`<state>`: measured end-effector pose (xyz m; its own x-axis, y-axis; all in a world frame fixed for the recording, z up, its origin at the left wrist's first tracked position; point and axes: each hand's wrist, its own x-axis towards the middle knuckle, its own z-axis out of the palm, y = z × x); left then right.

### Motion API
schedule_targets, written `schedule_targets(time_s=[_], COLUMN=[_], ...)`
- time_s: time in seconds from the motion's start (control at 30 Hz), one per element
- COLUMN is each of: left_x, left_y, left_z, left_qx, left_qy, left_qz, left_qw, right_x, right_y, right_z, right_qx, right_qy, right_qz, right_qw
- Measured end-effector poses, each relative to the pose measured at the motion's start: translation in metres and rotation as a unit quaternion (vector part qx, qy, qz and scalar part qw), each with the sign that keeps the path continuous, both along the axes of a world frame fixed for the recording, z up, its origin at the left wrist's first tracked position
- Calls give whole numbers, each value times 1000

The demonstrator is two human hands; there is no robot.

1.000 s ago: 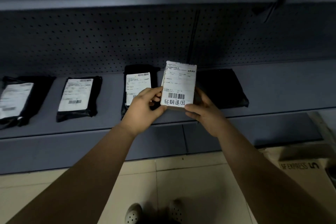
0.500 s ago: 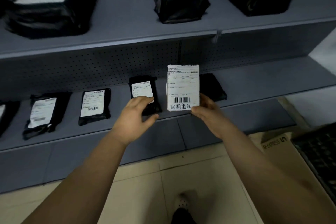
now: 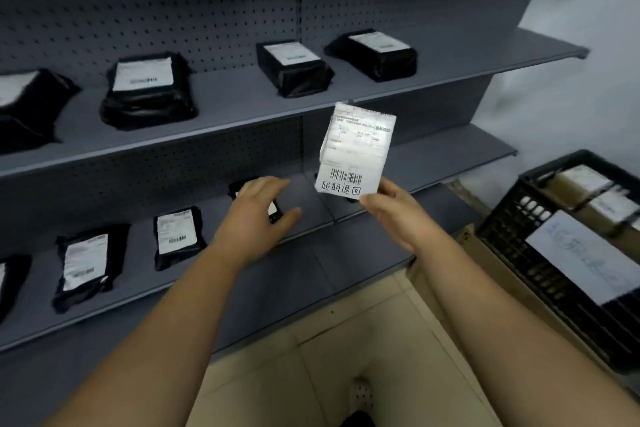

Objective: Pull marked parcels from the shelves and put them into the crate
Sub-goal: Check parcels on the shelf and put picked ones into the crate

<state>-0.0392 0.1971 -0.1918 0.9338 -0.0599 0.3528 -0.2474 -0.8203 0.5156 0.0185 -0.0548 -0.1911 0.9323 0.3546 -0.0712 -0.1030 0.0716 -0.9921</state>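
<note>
I see the upper shelf [image 3: 242, 111] crossing from 9 to 2 o'clock. Four black parcels [image 3: 20, 107] [image 3: 149, 90] [image 3: 294, 68] [image 3: 372, 54] lie on it, white labels up and spaced apart. The lower shelf [image 3: 140, 253], at 8 to 3 o'clock, carries three more in a row at its left end and a fourth that is partly hidden. The tiled floor [image 3: 346, 340] is at 6 o'clock, with a carton [image 3: 460, 253] on it at 4.

Matt grey metal shelves [image 3: 242, 107] with perforated backing; glossy black plastic parcels [image 3: 149, 94] bear paper labels; black plastic lattice crate [image 3: 526, 229] right.
</note>
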Motion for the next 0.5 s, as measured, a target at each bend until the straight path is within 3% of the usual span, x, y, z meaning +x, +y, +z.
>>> schedule_targets(time_s=[0.23, 0.5], left_x=[-4, 14], left_y=[-40, -112], left_z=[42, 70], left_qx=[15, 3], left_qy=[-32, -61], left_qz=[-53, -97], left_qw=[998, 993], right_x=[-28, -29], right_y=[-49, -128], right_z=[53, 68], right_qx=[1, -5], right_qy=[-41, -60], right_qz=[-38, -68], right_qw=[998, 996])
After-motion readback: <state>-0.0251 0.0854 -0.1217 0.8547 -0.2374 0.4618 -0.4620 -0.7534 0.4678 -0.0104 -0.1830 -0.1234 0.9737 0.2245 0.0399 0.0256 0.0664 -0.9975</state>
